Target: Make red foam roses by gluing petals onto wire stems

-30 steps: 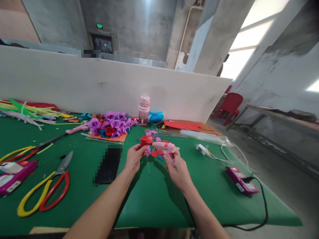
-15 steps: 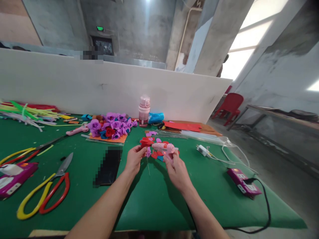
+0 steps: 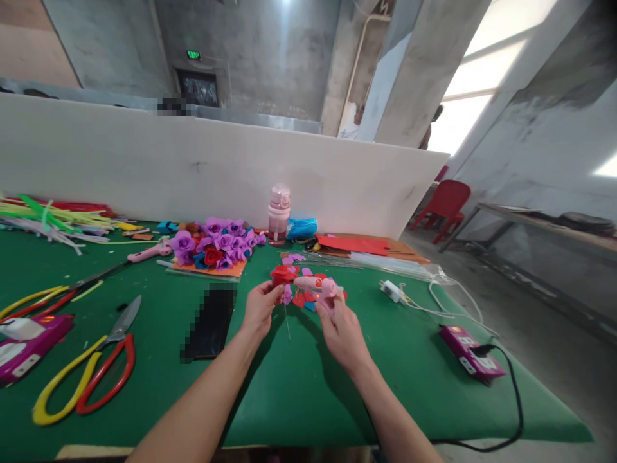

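My left hand (image 3: 261,311) pinches a red artificial flower (image 3: 283,275) at its base, and a thin wire stem (image 3: 288,321) hangs down below the fingers. A pink glue gun (image 3: 315,285) is gripped in my right hand (image 3: 345,330), its nozzle pointing left at the flower's edge. Whether the tip touches the petals I cannot tell. Behind and under the glue gun lie loose petals (image 3: 299,299) in red, purple and blue. Back left of my hands rests a pile of finished purple flowers (image 3: 224,242) with a red one among them.
Scissors (image 3: 108,360) and a black phone (image 3: 212,321) lie to the left. A second pink glue gun (image 3: 149,251) is behind them. Purple power strips stand at left and right (image 3: 472,355). A pink bottle (image 3: 279,215) stands before the white board (image 3: 231,161).
Hardly anything differs. Both hands, the red flower and the glue gun stay in nearly the same place.
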Motion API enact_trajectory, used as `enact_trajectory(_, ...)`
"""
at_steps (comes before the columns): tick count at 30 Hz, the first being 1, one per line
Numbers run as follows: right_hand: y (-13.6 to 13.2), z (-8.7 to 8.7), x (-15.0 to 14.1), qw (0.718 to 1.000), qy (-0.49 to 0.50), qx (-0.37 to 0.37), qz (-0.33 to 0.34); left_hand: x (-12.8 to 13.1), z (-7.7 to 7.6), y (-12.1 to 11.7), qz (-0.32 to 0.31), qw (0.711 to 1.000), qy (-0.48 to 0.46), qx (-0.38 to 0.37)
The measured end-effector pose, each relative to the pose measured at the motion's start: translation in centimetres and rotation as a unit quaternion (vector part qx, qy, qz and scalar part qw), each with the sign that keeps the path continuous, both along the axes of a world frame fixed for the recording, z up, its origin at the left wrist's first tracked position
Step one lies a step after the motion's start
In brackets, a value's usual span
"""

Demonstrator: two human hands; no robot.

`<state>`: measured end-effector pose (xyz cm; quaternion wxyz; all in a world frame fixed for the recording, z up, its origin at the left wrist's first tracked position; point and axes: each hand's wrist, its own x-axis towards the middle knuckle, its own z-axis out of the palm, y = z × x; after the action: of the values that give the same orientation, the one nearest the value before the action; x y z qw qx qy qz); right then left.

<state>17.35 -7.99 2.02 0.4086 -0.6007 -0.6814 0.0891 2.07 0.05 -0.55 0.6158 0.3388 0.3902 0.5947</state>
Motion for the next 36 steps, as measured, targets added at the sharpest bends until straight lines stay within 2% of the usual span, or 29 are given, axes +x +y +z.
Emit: enact_trajectory(36,0.0,-0.02,-0.25,1.0,-0.008,0.0,-0.018,0.03,0.18,-0.09,-0.004,1.0,0.002,-0.007)
